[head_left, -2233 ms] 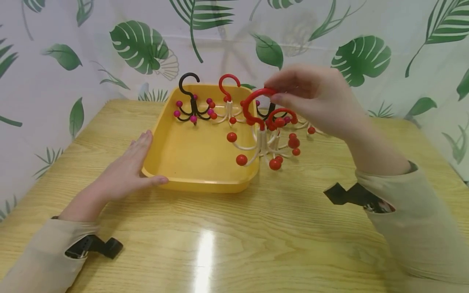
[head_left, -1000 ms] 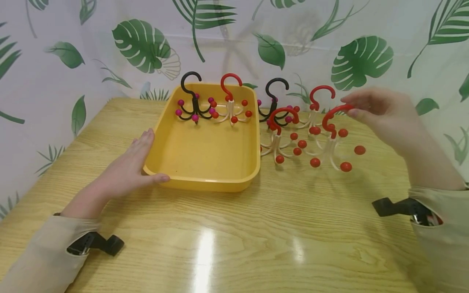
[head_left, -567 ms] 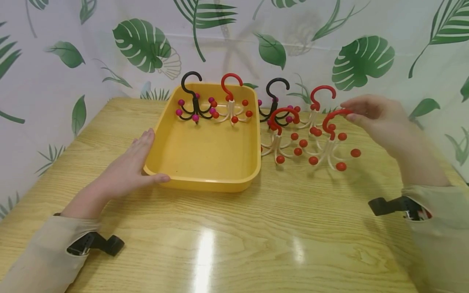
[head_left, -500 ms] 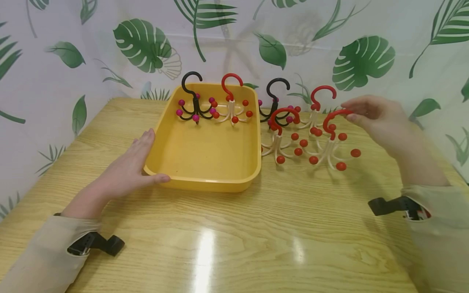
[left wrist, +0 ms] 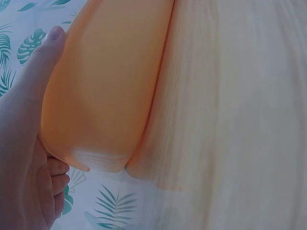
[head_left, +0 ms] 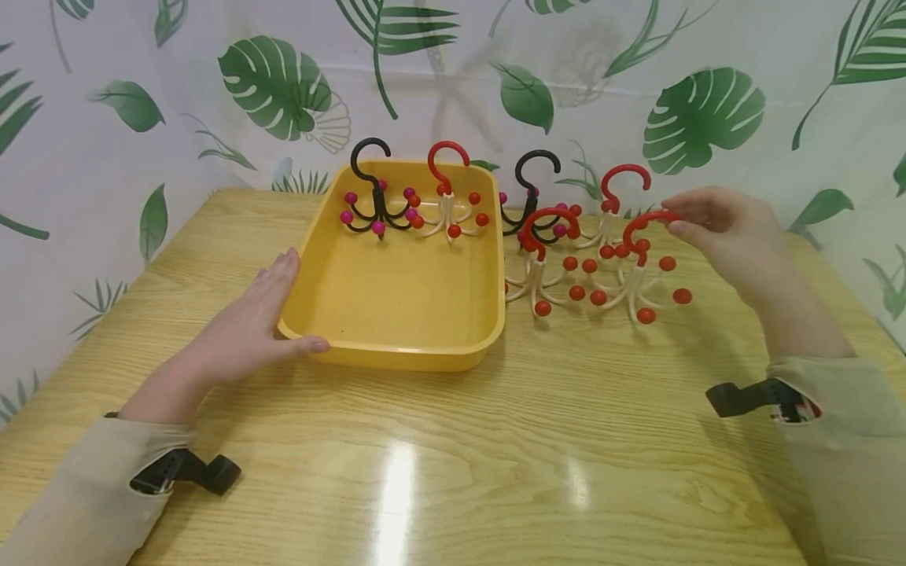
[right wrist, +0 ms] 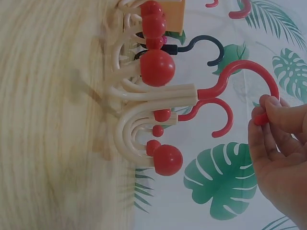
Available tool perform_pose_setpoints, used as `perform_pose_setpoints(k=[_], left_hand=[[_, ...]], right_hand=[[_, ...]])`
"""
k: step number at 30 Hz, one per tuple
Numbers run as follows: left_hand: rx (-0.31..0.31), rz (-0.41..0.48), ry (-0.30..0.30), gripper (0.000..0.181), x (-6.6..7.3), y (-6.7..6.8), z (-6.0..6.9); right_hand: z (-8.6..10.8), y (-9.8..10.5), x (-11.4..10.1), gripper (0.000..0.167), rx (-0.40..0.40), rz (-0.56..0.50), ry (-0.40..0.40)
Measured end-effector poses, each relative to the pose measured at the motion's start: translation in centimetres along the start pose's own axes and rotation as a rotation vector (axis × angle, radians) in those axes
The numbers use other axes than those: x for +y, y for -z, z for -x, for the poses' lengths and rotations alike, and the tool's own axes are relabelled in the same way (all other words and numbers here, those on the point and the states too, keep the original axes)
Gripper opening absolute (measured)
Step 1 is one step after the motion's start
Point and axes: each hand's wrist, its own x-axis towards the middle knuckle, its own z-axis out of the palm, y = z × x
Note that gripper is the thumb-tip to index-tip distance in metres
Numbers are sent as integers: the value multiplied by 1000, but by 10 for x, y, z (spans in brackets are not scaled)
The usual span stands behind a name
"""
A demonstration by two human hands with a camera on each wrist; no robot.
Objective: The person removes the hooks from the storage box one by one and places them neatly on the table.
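My right hand (head_left: 736,244) pinches the tip of the red hook of a cream hanger (head_left: 635,287) with red balls, which stands upright at the right of the group. In the right wrist view the thumb and fingers of that hand (right wrist: 283,148) hold the end of the red hook (right wrist: 249,67). My left hand (head_left: 241,322) rests against the left side of the yellow tray (head_left: 396,358), its thumb over the front corner. The left wrist view shows this hand (left wrist: 29,134) along the tray wall (left wrist: 105,86), fingers partly hidden.
Inside the tray, at the back, stand a black hanger (head_left: 378,206) with pink balls and a red-hooked one (head_left: 447,212). Right of the tray are another black hanger (head_left: 529,206) and two more red-hooked ones (head_left: 536,279), (head_left: 607,224). A leaf-patterned cloth (head_left: 453,86) hangs behind the table (head_left: 453,464).
From above the tray's right side, my right hand has carried the red-hooked hanger right; lately hand and hanger have shifted only slightly. The left hand stays at the tray.
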Motion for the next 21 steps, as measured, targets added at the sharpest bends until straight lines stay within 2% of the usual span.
perform_pose_setpoints(k=[21], left_hand=[[-6,1,11,115,2,0,1]], right_hand=[[4,2,15,29,-1,-21,-15]])
